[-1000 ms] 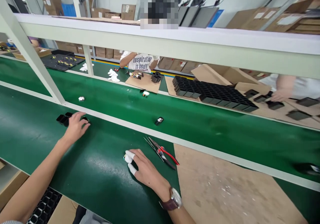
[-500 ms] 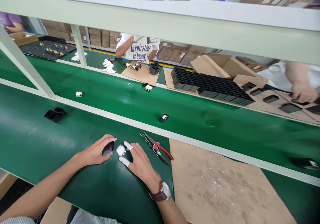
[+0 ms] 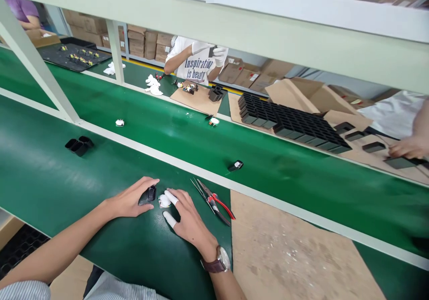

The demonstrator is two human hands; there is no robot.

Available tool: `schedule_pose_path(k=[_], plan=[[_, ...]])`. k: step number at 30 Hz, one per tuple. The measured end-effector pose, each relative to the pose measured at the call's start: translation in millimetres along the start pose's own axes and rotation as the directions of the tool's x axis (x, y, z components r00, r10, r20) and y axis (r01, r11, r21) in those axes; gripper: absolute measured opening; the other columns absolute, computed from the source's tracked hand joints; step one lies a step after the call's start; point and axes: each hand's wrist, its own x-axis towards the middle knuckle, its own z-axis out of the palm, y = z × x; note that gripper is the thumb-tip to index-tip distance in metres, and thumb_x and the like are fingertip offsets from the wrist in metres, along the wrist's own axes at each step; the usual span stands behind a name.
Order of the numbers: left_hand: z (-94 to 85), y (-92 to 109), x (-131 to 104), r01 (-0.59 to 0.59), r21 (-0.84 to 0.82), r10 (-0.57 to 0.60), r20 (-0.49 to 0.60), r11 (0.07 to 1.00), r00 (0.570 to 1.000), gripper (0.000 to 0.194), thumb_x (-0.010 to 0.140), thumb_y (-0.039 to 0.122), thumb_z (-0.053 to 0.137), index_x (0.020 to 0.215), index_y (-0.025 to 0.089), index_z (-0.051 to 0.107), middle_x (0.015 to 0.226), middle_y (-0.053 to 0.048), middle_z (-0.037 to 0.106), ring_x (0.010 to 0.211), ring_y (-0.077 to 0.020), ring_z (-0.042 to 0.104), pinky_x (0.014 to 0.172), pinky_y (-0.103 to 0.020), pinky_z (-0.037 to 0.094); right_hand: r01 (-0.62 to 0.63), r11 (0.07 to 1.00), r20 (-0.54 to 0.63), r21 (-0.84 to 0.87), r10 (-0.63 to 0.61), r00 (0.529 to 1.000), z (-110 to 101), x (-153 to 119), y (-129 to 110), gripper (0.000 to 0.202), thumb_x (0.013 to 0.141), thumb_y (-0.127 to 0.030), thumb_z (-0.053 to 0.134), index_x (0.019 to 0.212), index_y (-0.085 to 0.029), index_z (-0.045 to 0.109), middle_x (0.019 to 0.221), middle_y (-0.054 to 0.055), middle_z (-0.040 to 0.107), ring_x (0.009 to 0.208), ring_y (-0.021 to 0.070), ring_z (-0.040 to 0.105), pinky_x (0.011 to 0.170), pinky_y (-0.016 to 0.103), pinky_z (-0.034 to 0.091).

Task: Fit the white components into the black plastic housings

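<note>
My left hand (image 3: pixel 136 197) curves around a small black housing (image 3: pixel 152 193) on the green bench, thumb and fingers apart on either side of it. Just to its right lies a white part (image 3: pixel 164 200) with small coloured bits at its edge. My right hand (image 3: pixel 186 213) wears white covers on its thumb and index finger. Its index fingertip reaches the white part's right side, while the thumb stands away from it. Whether the black housing is gripped or only cupped is hard to see; the fingers look spread.
Red-handled pliers (image 3: pixel 214 198) and tweezers (image 3: pixel 202 195) lie right of my right hand, beside a cardboard sheet (image 3: pixel 288 246). Black cups (image 3: pixel 79 145) stand at the left. Beyond a pale rail (image 3: pixel 161 158), parts lie on the green belt (image 3: pixel 187 143). Co-workers' hands are across it.
My right index finger has moved onto the white part, which sits slightly turned. The view has shifted a little. Parts on the belt have moved right, and a co-worker's hands hold a dark piece.
</note>
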Motion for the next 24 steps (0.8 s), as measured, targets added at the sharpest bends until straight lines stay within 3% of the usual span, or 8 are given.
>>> schedule_pose_path(k=[3,7,14,19,24], plan=[[-3.0,1,-2,-0.005,-0.005,0.005,-0.005,1.000,1.000,0.079,0.094,0.021,0.068,0.162,0.030,0.030,0.157,-0.013,0.045,0.137,-0.0297,0.056,0.115,-0.043,0.051,0.022,1.000,0.012,-0.015,-0.022,1.000,0,-1,2,0.058,0.103,-0.015,0.054,0.157,-0.028,0.041,0.140,0.012,0.062,0.134,0.0300,0.052,0.110,0.056,0.051],[-2.6,1,-3,-0.006,-0.005,0.006,-0.007,1.000,1.000,0.076,0.097,0.018,0.062,0.163,0.032,0.027,0.155,-0.011,0.049,0.136,-0.0274,0.058,0.117,-0.043,0.050,0.013,1.000,-0.055,-0.020,-0.014,0.998,4,-2,5,0.047,0.105,-0.019,0.055,0.151,-0.025,0.046,0.129,0.013,0.065,0.125,0.0312,0.057,0.103,0.055,0.055],[11.5,-13,-1,0.057,0.029,-0.056,-0.058,0.998,0.997,0.075,0.099,0.037,0.069,0.162,0.035,0.028,0.150,-0.009,0.057,0.135,-0.0296,0.060,0.113,-0.048,0.052,0.039,0.999,-0.148,-0.020,-0.041,0.988,8,-1,2,0.043,0.100,-0.016,0.061,0.141,-0.024,0.052,0.124,0.013,0.064,0.118,0.0306,0.058,0.099,0.053,0.058],[16.4,-13,-1,-0.040,0.059,0.047,-0.116,0.997,0.992,0.073,0.101,0.031,0.066,0.163,0.035,0.028,0.147,-0.008,0.061,0.136,-0.0276,0.058,0.114,-0.048,0.051,0.068,0.998,-0.346,0.013,-0.059,0.936,4,2,-12,0.048,0.096,-0.010,0.059,0.141,-0.024,0.050,0.122,0.012,0.061,0.116,0.0283,0.059,0.096,0.050,0.058],[16.0,-3,0,-0.121,0.073,0.127,-0.099,0.990,0.987,0.075,0.104,0.022,0.061,0.165,0.036,0.021,0.148,-0.009,0.060,0.138,-0.0268,0.053,0.115,-0.050,0.049,0.130,0.990,-0.383,-0.058,-0.143,0.913,1,4,-25,0.054,0.095,-0.006,0.059,0.145,-0.024,0.050,0.124,0.013,0.062,0.118,0.0285,0.059,0.097,0.049,0.059]])
